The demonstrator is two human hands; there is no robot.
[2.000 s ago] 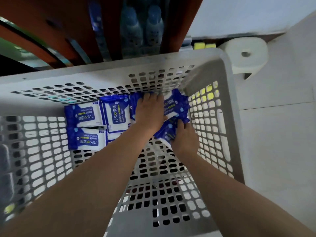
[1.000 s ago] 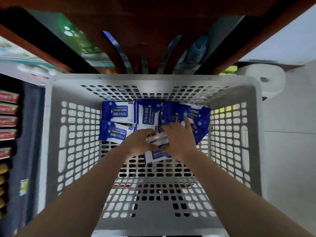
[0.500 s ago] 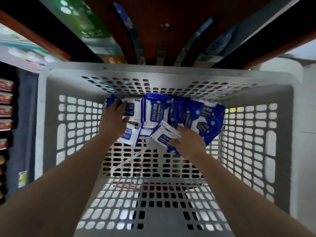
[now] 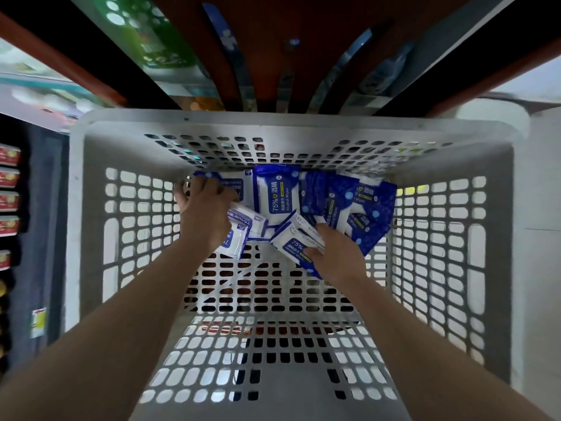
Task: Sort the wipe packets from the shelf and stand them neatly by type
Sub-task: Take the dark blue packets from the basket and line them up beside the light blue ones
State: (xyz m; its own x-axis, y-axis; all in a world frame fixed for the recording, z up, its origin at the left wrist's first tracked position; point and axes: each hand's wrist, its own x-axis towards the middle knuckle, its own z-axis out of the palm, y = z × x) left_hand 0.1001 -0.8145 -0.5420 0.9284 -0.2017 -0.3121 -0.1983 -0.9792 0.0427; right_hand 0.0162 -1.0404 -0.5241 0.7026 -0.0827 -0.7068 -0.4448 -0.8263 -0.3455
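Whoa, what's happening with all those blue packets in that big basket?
A person is sorting alcohol wipe packets inside a grey plastic basket. The packets are bunched at the far end, some standing and some leaning. The right hand grips one tilted packet, and the left hand is on the left-side packets. They are not yet in neat rows.

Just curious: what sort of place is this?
Probably a shop or stockroom: stocked shelves above, rows of red packs at left, and many identical alcohol wipe packets in a grey perforated basket.
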